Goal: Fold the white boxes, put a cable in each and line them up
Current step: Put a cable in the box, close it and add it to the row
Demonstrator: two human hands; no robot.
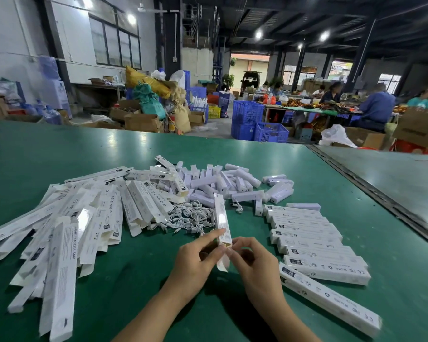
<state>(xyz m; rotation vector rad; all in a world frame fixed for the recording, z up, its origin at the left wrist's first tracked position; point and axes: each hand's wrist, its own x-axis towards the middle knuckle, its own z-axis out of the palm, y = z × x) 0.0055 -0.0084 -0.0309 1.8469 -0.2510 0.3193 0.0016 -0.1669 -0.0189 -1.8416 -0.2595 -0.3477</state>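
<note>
- head view: left hand (195,257) and right hand (252,262) pinch the near end of a long white cardboard box (221,218); curled fingers partly hide its flap.
- tangled white cables (190,215) lie just behind, mid-tabletop.
- row of folded white boxes (314,245) lies toward the green tabletop's (134,280) right edge.
- blurred workshop beyond.

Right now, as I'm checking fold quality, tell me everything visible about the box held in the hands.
The held box is a long, slim white cardboard carton, glossy, with glare on its upper face and small print by the near end. It points away from the person, tilted up above the green table. Its near-end flap hangs open. The left hand grips the near end; the right hand pinches there too.
</note>
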